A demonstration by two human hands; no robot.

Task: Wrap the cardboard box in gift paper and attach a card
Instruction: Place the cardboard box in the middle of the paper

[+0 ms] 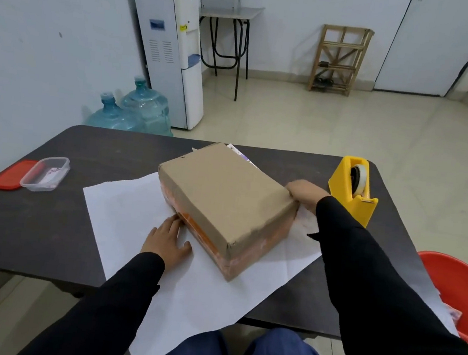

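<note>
A person seated at a dark bench (32, 221) sets a cardboard box (222, 193) on a sheet of white gift paper (124, 208). The box sits skewed on the sheet, its long axis running from the far left toward the near right.

The left hand (165, 241) lies flat and open on the paper along the box's long left side, fingertips touching its base. The right hand (305, 195) rests at the opposite long side, against the box's right corner. Its fingers are hidden there, so whether it grips anything cannot be told.

The box lies between the two hands, just right of the left one. The widest spread of paper lies to the left and hangs over the near bench edge. That flap looks the likelier one to fold up first, with the left hand nearer to it.

A yellow tape dispenser (352, 191) stands just beyond the right hand.
</note>
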